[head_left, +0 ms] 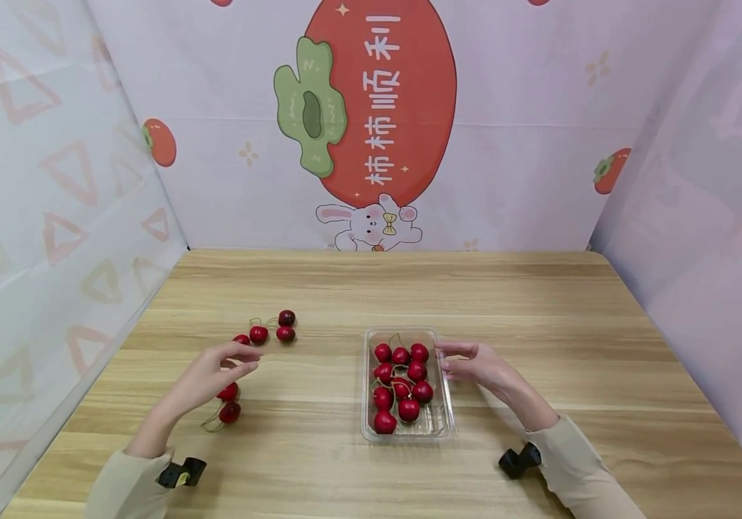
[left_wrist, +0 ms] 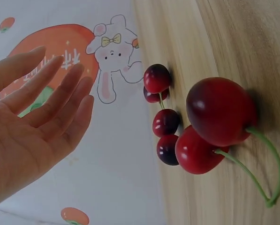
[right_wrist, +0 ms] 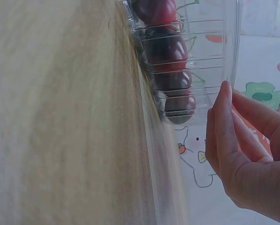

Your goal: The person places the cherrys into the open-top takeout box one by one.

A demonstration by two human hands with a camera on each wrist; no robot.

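My left hand (head_left: 215, 371) hovers over the loose cherries at the left, fingers extended and holding nothing. In the left wrist view, its palm and spread fingers stand apart from a pair of cherries (left_wrist: 219, 112) joined by green stems. In the head view, two more cherries (head_left: 230, 412) lie just below that hand. A clear plastic box (head_left: 432, 425) holding several red cherries (head_left: 408, 410) sits near the table's middle. My right hand (head_left: 484, 367) is at the box's right side, nearly straight fingertips right at the rim. The right wrist view shows cherries (right_wrist: 165, 49) through the ribbed wall.
Farther back at the left lies another group of cherries (head_left: 285, 326) with thin stems. The wooden table (head_left: 507, 295) meets a printed cloth (head_left: 513, 180) at the back, and cloth walls stand on both sides. Each sleeve has a black wrist device (head_left: 519, 460).
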